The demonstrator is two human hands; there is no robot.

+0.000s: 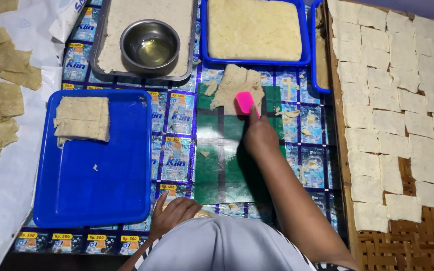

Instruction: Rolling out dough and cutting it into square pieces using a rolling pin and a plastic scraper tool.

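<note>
The right hand is gripping a pink scraper, its fingers curled tightly around the blade's lower edge. The scraper is pressing against a ragged lump of pale dough lying just beyond the fingertips on a green mat. Small dough scraps are lying to the right of those fingers. The left hand is resting near the body with its fingers loosely spread, touching the lower corner of a blue tray. At that tray's far end a folded dough sheet is sitting.
</note>
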